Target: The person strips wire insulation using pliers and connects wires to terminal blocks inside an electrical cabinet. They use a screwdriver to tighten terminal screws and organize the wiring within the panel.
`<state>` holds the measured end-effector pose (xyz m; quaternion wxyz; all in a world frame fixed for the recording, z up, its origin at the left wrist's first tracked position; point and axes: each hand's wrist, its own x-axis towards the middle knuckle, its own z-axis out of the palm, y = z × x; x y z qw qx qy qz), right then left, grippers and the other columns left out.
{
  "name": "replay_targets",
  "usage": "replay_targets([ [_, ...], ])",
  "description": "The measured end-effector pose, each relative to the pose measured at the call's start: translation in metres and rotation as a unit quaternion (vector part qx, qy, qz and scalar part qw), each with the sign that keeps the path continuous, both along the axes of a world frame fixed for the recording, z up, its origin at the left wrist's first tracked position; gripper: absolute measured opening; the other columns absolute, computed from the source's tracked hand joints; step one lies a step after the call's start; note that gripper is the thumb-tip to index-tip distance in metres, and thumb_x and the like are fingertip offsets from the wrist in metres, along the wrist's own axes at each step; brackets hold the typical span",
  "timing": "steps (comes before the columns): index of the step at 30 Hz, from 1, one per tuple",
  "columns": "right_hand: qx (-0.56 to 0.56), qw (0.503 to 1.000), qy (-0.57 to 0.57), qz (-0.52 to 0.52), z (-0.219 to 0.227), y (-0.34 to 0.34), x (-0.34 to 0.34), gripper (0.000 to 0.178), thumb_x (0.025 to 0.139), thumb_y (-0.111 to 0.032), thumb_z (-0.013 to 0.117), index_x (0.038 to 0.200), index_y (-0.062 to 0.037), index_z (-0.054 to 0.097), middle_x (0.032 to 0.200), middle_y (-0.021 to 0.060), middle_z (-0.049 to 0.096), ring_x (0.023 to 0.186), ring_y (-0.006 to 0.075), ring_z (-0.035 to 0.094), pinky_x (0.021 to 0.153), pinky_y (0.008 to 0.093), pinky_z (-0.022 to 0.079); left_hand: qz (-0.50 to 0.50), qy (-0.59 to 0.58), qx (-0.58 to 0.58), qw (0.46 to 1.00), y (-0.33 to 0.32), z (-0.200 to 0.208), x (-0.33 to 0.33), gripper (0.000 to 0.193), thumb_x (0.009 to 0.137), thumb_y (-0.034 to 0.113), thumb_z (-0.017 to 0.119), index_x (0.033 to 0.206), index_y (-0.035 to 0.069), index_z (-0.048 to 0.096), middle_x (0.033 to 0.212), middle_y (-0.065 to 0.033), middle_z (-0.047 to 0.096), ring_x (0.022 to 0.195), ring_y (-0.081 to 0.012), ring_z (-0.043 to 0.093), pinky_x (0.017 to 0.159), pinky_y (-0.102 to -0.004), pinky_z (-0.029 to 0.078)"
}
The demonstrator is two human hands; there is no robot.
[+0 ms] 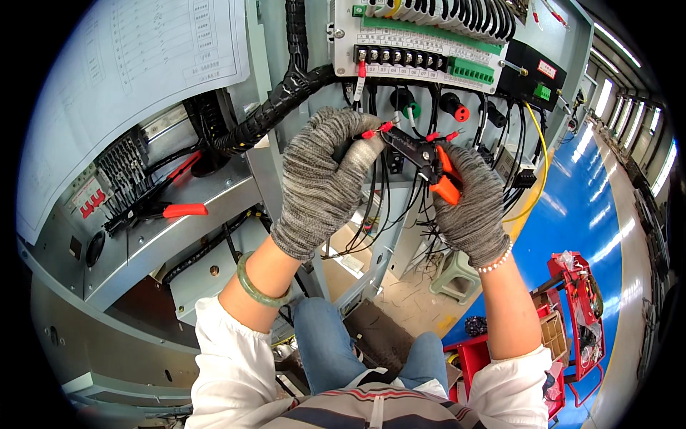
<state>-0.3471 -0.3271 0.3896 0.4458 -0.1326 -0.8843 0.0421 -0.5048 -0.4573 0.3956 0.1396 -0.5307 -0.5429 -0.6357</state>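
My left hand (318, 186), in a grey knitted glove, pinches a wire end with a red insulated terminal (377, 131). In my right hand (473, 207), gloved the same way, are crimping pliers (418, 156) with orange handles. Their dark jaws point up and left and meet the red terminal; whether they are closed on it, I cannot tell. More red wire terminals (433, 136) show just beyond the pliers. Above my hands is a device with a black terminal strip (399, 58), where one red-tipped wire is attached at its left end. Loose black wires (386, 204) hang below.
At upper left a large printed sheet (143, 71) covers part of the cabinet. A thick black wire bundle (282, 104) runs beside it. Orange-red handled pliers (184, 210) lie on a metal ledge at left. A yellow wire (547, 154) loops at right, and a red tool cart (577, 286) stands lower right.
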Motion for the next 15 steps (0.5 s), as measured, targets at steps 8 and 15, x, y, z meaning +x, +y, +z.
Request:
replay_targets([
  [8,-0.148,0.986,-0.033,0.070,0.001,0.000,0.000,0.042,0.065,-0.006,0.064,0.105,0.0027,0.058,0.091,0.0195,0.062,0.085,0.0346,0.061,0.079,0.0398,0.050,0.001,-0.004,0.000,1.000,0.003,0.004,0.003,0.017,0.084,0.017,0.067,0.097,0.007,0.065,0.068,0.0040,0.056,0.057,-0.0024,0.049,0.051,-0.0191,0.041],
  [15,-0.034,0.999,0.023,0.036,-0.009,0.002,-0.003,0.044,0.066,-0.007,0.065,0.108,0.0030,0.056,0.096,0.0208,0.061,0.090,0.0364,0.060,0.083,0.0418,0.048,-0.005,0.025,0.013,1.000,0.003,0.003,0.000,0.017,0.085,0.014,0.065,0.100,0.007,0.065,0.071,0.0033,0.056,0.059,-0.0026,0.050,0.052,-0.0188,0.041],
])
